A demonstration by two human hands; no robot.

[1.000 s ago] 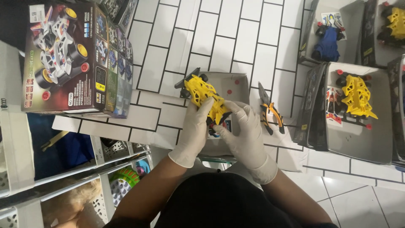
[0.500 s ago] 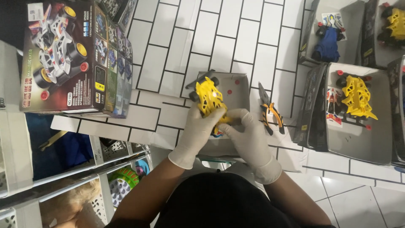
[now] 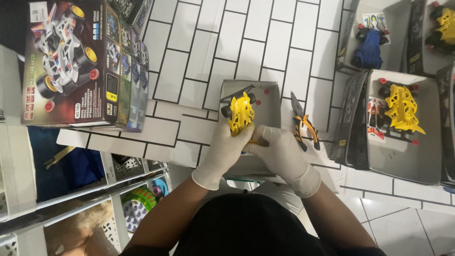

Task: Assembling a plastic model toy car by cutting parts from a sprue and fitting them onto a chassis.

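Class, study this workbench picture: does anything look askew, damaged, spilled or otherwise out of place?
Nothing looks spilled or broken. The only oddity: the pliers lie loose and slanted on the tiles beside the open grey box, while both gloved hands, left hand and right hand, hold the yellow toy car over it.

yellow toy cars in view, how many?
3. One yellow toy car held by both gloved hands, left hand and right hand; one in the open box on the right; one at the top right corner, partly cut off.

yellow toy car point(image 3: 241, 113) with black wheels, tilted, above an open shallow grey box point(image 3: 272, 97) on white tiles
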